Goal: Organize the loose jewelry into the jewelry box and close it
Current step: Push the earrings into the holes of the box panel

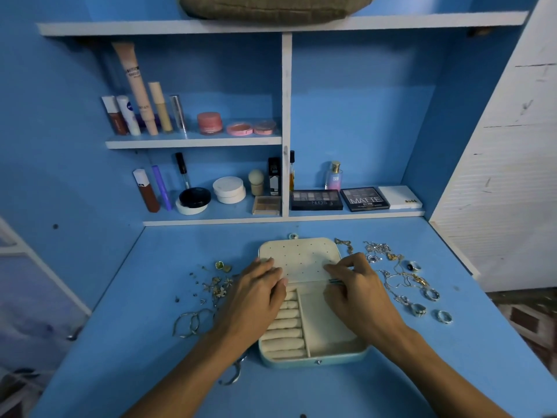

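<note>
An open pale-blue jewelry box (313, 362) lies on the blue desk, with cream ring rolls (283, 336) on its left and a bare compartment (325, 324) on its right. Its lid (301, 257) lies flat behind, showing a panel of small holes. My left hand (259, 294) rests with loosely extended fingers on the box's left side, at the hinge. My right hand (355, 285) pinches a thin dark metal piece (335, 281) just over the hinge. Small earrings (217, 286) and bangles (190, 324) lie to the left. Chains (401, 279) and rings (419, 309) lie to the right.
A curved silver bracelet (233, 375) lies partly under my left forearm. Shelves behind the desk hold cosmetics: tubes (135, 95), pink jars (209, 123), compacts (229, 190) and eyeshadow palettes (364, 199). A white wall panel (512, 146) borders the desk's right side.
</note>
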Demonstrator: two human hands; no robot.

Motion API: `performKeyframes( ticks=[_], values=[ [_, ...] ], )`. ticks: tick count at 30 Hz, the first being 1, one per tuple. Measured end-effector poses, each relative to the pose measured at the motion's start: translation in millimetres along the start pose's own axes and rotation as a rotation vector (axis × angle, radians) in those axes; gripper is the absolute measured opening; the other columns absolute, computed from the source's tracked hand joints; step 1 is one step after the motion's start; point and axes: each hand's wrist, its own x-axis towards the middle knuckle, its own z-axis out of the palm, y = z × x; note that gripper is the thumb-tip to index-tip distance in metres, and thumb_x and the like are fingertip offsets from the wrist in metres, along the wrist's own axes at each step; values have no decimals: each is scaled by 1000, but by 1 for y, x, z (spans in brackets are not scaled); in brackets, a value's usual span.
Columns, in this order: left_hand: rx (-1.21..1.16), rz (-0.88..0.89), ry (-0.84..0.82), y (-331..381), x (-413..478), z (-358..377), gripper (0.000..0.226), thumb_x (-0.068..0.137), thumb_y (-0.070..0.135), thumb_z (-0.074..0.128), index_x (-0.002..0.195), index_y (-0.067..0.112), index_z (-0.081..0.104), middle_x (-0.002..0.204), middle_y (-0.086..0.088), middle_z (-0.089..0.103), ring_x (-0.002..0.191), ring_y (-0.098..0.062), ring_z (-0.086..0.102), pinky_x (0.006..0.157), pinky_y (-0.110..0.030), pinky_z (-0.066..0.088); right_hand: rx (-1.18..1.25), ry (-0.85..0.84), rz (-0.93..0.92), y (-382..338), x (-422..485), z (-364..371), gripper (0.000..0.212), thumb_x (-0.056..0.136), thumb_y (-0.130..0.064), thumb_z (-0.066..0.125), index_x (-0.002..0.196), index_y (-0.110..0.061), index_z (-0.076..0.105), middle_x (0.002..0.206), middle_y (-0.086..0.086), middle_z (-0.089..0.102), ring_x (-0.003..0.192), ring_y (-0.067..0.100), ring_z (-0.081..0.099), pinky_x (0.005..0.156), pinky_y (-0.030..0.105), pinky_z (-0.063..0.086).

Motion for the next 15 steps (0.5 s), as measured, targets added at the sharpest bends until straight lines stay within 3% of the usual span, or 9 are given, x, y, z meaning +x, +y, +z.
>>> performKeyframes(
  ticks=[6, 11, 15],
  values=[
    [-19, 11, -11, 2, -9, -2, 36, 103, 30, 54, 126, 7, 68, 141, -13, 59, 137, -25, 49, 114, -31, 34, 6, -17, -23, 4, -8, -4, 38, 87, -14, 64, 124, -15, 70, 116, 4, 55, 82, 29, 64, 72, 36, 55],
    [-45, 12, 12, 6, -9, -10, 30, 100, 31, 58, 118, 10, 72, 129, -4, 64, 125, -17, 54, 105, -28, 43, -5, 26, -38, 5, 1, -8, 25, 87, -27, 67, 110, -24, 76, 108, -1, 61, 76, 23, 66, 67, 42, 58],
    [-87, -64, 47, -6, -10, -27, 35, 101, 35, 56, 128, 16, 67, 126, 4, 64, 118, -12, 55, 99, -22, 41, -79, 74, -127, -10, 13, -2, 17, 87, -19, 67, 100, -17, 78, 96, 8, 67, 72, 30, 65, 63, 42, 57]
  ],
)
